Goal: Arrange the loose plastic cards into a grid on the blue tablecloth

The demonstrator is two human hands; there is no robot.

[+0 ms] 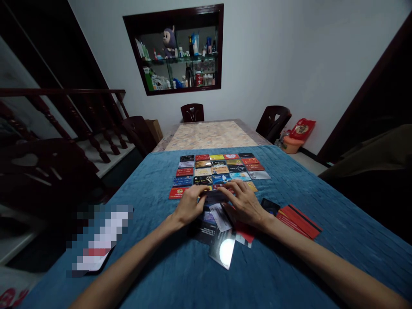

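My left hand [192, 202] and my right hand [243, 201] face each other above the blue cloth, fingers bent and closed. Between them is a dark bank card [215, 197], gripped at its left and right ends. Just beyond my fingers, bank cards lie in neat rows; a black and gold card [202, 180] and a blue card [221, 178] are among the nearest. Under and in front of my hands is a loose heap with a pale card [220, 217], a shiny silver card [224, 251] and a red card [245, 231], partly hidden by my right hand.
Fanned red cards [299, 221] with dark stripes lie right of my right forearm, beside a dark card [269, 206]. A phone-like object [103, 240], pixelated, rests on the left. Blue cloth [151, 266] covers the near table. Chairs [273, 122] stand around the far end.
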